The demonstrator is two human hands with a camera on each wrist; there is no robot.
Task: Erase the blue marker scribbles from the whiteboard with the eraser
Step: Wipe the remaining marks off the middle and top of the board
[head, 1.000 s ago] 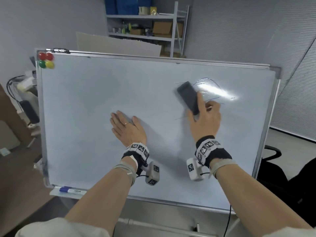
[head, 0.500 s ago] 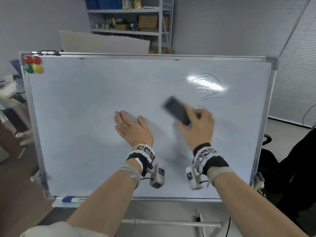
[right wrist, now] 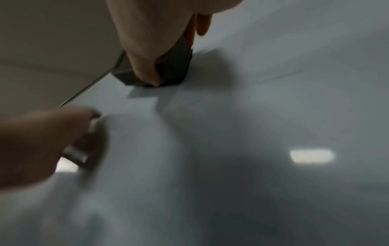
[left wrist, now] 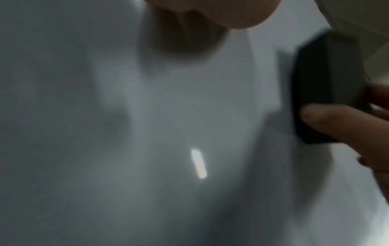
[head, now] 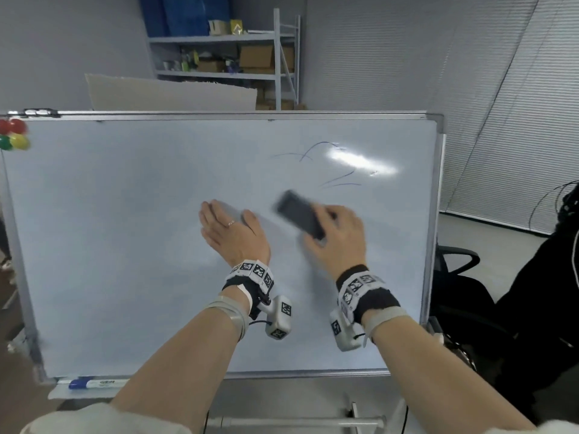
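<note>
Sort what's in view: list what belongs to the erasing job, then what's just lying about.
In the job: whiteboard, blue scribbles, black eraser, right hand gripping it, left hand flat on the board.

Lying about: blue marker, coloured magnets, shelving, office chair.

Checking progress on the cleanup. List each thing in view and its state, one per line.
Whiteboard: upright, mostly wiped.
Blue scribbles: a few lines left, above the eraser.
Eraser: gripped, tilted against the board.
Right hand: holds the eraser.
Left hand: flat on the board.
Marker: capped, in the tray.
</note>
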